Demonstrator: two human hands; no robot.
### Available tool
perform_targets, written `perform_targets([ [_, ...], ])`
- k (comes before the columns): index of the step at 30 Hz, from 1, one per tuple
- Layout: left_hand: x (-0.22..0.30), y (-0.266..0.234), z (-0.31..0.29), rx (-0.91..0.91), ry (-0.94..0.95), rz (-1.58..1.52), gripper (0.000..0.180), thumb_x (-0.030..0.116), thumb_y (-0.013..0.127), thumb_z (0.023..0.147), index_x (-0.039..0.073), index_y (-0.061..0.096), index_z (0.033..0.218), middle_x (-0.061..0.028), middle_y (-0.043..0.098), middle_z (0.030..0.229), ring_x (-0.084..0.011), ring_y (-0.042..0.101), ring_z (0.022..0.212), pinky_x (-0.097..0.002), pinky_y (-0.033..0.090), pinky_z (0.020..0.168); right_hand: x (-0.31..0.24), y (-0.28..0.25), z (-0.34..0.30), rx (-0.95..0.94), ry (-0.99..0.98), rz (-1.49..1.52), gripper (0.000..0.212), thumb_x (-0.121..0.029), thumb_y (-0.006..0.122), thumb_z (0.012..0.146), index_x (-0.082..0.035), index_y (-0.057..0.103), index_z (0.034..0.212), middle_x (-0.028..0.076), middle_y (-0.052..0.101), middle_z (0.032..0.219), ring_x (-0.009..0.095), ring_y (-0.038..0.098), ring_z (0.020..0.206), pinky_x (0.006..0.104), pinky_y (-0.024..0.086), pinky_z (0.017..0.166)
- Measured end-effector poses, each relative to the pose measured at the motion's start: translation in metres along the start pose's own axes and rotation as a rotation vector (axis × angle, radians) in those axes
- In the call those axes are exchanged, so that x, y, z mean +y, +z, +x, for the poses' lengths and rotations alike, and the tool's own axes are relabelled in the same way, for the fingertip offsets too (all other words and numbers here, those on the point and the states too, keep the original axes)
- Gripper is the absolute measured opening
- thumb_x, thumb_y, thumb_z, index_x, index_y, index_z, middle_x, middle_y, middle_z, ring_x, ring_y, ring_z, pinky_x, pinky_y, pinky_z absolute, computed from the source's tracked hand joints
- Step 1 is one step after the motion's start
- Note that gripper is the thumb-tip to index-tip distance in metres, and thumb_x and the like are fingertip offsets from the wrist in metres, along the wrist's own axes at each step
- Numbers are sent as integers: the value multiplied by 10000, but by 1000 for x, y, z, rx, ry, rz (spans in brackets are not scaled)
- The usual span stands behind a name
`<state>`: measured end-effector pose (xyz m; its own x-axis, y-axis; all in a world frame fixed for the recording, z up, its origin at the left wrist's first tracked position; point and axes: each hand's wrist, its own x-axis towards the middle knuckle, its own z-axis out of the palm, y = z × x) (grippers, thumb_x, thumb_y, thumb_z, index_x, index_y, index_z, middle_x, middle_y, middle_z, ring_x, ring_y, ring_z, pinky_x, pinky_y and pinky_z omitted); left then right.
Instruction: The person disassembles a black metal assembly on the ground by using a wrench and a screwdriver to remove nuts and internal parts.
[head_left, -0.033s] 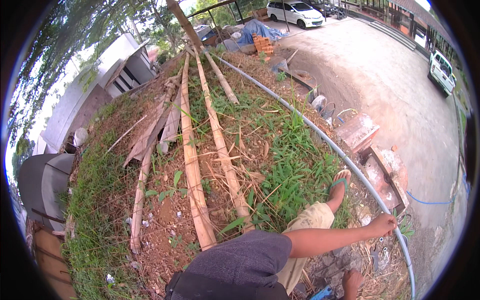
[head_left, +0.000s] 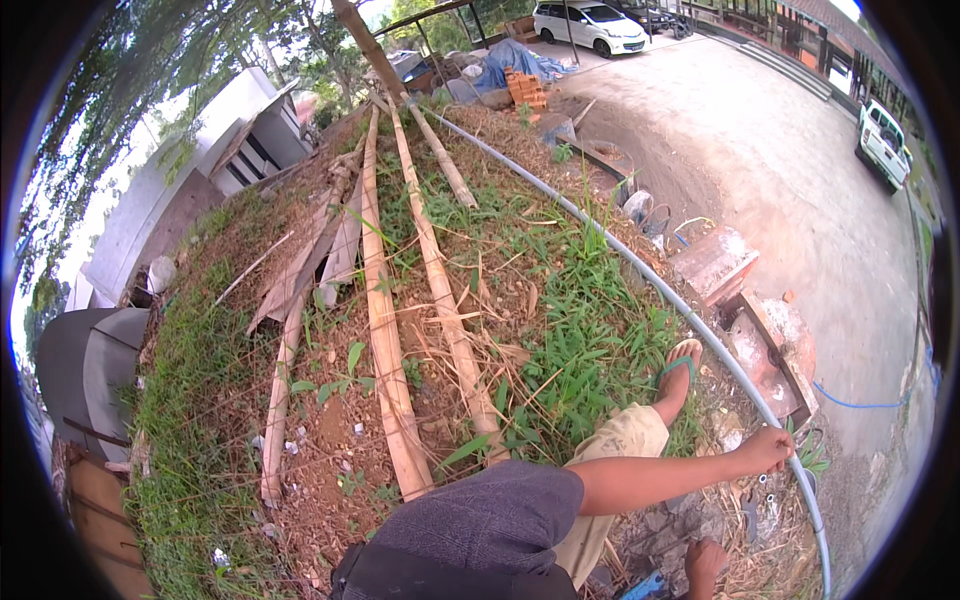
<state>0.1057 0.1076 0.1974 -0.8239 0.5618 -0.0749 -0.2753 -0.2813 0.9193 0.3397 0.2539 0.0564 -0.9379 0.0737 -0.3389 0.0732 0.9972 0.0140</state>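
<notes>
Grey, apparently plastic, the pipe (head_left: pixel 808 498) is laid in a long curve beside the grass (head_left: pixel 570 345), and its lower stretch is reached by the left hand (head_left: pixel 765 452). That hand's fingers are curled in close at the pipe's near side; whether it is truly gripped cannot be told. The right hand (head_left: pixel 706 562) is held low beside a blue object (head_left: pixel 645 586), its fingers seemingly folded, anything within them hidden. Steadiness would probably be best served by a full wrap of the left fingers, with the sandalled foot (head_left: pixel 682 368) placed clear. No lettering can be made out on the pipe; any marks on the white vehicles (head_left: pixel 590 28) are too small to be read.
</notes>
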Motion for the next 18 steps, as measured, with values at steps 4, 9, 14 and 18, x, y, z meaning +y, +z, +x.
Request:
perform_targets([
  [4,-3,0,2,-7,-2,17,104,24,551,934,-38,634,929,-71,651,773,-139,668,652,-285,528,563,-3,1,5,-105,105,-43,360,-360,693,893,-1,685,918,210,722,858,400,719,841,500,543,758],
  [9,-4,-1,1,5,-10,37,106,26,547,936,-37,632,931,-74,655,773,-141,666,647,-285,525,560,-13,-12,2,-112,149,-31,342,-361,701,895,-21,679,928,211,722,882,391,716,889,500,538,790],
  [14,1,-1,-1,-6,-21,57,109,26,549,936,-39,636,938,-78,661,779,-144,664,645,-291,519,552,0,4,0,12,-37,47,346,-354,700,895,-14,661,847,216,704,840,413,693,834,525,519,775],
  [18,-3,0,1,-1,-15,39,111,25,553,932,-44,639,941,-80,664,782,-144,664,648,-295,519,548,5,14,1,160,-141,76,301,-283,745,857,-8,662,767,227,665,723,439,672,759,544,502,720],
])
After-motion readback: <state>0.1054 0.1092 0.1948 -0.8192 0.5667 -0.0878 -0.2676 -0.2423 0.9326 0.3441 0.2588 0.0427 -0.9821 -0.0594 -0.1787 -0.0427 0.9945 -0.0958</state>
